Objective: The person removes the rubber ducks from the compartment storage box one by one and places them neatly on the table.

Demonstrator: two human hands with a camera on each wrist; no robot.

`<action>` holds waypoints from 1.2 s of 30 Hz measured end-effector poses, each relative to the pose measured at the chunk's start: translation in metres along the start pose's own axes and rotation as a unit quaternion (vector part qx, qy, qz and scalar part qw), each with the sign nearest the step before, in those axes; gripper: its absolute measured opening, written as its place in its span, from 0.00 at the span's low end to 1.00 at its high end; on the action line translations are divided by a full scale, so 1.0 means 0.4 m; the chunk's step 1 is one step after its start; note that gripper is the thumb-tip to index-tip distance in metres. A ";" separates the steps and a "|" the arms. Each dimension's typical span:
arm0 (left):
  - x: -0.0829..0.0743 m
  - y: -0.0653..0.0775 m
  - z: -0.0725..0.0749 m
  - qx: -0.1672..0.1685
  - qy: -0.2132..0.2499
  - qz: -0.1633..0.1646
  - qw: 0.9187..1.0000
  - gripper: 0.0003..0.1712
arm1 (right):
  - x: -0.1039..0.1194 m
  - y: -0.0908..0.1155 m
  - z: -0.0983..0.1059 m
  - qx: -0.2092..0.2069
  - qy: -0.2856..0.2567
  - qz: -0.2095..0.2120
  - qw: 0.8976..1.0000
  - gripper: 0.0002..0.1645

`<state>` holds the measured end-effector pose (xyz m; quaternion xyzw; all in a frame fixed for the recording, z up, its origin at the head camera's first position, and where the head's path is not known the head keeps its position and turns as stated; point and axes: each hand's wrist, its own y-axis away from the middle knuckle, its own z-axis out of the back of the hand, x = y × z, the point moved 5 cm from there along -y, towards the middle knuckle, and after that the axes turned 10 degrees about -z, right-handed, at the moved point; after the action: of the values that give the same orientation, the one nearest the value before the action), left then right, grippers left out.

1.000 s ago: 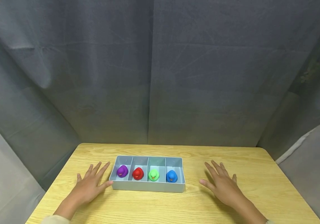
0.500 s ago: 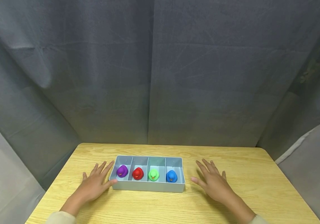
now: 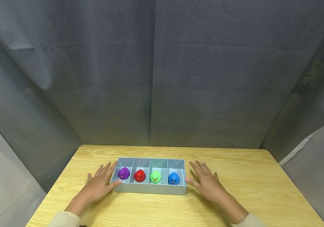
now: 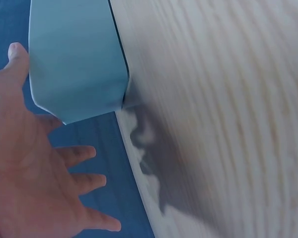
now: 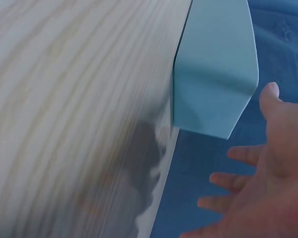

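A grey-blue divided tray (image 3: 150, 189) lies on the table, one toy duck in each compartment. From left to right they are a purple duck (image 3: 124, 173), a red duck (image 3: 140, 176), a green duck (image 3: 155, 177) and a blue duck (image 3: 174, 178). At the tray's left end is my left hand (image 3: 96, 186), fingers spread, thumb over the front left corner; I cannot tell whether it touches. My right hand (image 3: 207, 184) is just off the right end, fingers spread and thumb close to the front right corner. Both wrist views show the tray's end wall (image 4: 79, 64) beside an outstretched palm.
The tray stands on a light wood-grain table (image 3: 150, 211). Grey curtains (image 3: 207, 94) hang behind the table's far edge and along both sides.
Both hands have moved inward toward the tray's ends, the right hand over the longer distance. The tray and the ducks look almost unmoved.
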<state>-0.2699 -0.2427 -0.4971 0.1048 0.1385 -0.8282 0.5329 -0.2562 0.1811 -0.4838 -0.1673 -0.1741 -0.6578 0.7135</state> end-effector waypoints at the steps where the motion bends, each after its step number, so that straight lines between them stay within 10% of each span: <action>1: -0.003 -0.002 -0.001 0.002 0.003 0.000 1.000 0.48 | 0.005 -0.002 -0.004 0.006 -0.006 0.001 1.000 0.47; 26: -0.024 -0.057 -0.029 0.028 0.062 0.015 0.998 0.60 | 0.064 -0.044 -0.070 0.098 -0.132 0.006 0.986 0.43; 36: -0.024 -0.077 -0.058 0.007 0.162 0.006 0.987 0.64 | 0.082 -0.075 -0.079 0.076 -0.148 0.008 0.986 0.36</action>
<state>-0.2934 -0.2145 -0.5123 0.2421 0.2171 -0.7981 0.5072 -0.2829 0.1350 -0.4962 -0.2093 -0.3262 -0.6045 0.6960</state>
